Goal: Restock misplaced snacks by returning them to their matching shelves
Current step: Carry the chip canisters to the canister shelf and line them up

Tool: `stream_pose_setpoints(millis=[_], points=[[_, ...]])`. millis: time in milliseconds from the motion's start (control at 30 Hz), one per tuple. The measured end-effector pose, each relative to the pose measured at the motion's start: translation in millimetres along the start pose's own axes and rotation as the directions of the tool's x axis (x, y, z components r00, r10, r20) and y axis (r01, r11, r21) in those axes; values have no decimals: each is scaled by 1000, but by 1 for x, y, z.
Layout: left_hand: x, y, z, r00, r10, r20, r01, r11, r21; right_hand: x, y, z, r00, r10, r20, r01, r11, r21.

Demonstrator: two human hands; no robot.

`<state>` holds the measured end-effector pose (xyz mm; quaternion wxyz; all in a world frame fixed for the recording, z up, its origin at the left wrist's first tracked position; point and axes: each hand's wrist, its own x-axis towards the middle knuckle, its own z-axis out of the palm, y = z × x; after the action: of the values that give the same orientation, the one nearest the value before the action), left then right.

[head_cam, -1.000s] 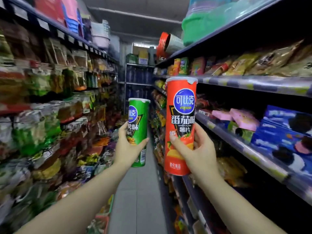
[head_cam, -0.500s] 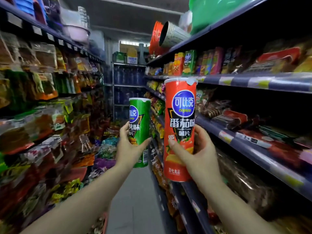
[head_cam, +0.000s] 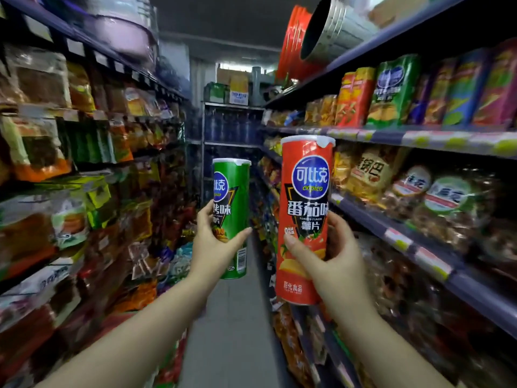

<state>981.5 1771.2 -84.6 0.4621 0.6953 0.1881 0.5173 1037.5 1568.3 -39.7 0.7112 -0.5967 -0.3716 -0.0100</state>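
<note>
My left hand (head_cam: pixel 214 247) grips a green chip can (head_cam: pixel 233 197) upright in the middle of the aisle. A taller-looking red chip can (head_cam: pixel 306 208) with a white lid stands upright in my right hand (head_cam: pixel 331 264), closer to the camera and beside the right-hand shelves. On the upper right shelf (head_cam: pixel 419 135) stand matching chip cans in a row, among them a red one (head_cam: pixel 354 96) and a green one (head_cam: pixel 393 89). Both held cans are apart from the shelves.
Shelves of bagged snacks line the left side (head_cam: pixel 70 163) and the right side (head_cam: pixel 419 197). A narrow grey floor strip (head_cam: pixel 237 331) runs between them to a far rack (head_cam: pixel 232 127). A metal bucket (head_cam: pixel 333 29) and red tubs (head_cam: pixel 293 43) lie on the top right shelf.
The view has advanced down the aisle; the right shelf's cookie boxes have given way to bagged snacks, and the row of chip cans above is now close. Both hands still hold their cans.
</note>
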Motion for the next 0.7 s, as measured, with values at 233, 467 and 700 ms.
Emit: stream_pose_setpoints(millis=[233, 467, 700], points=[[175, -94, 42, 998, 22, 63, -23, 999, 23, 150, 88, 68, 996, -18, -86, 8, 994, -113], [323, -129, 142, 973, 132, 191, -105, 983, -148, 290, 139, 74, 963, -113, -246, 59, 975, -216], [414, -114, 266, 911, 296, 287, -155, 891, -427, 395, 163, 36, 873, -292, -390, 125, 907, -401]])
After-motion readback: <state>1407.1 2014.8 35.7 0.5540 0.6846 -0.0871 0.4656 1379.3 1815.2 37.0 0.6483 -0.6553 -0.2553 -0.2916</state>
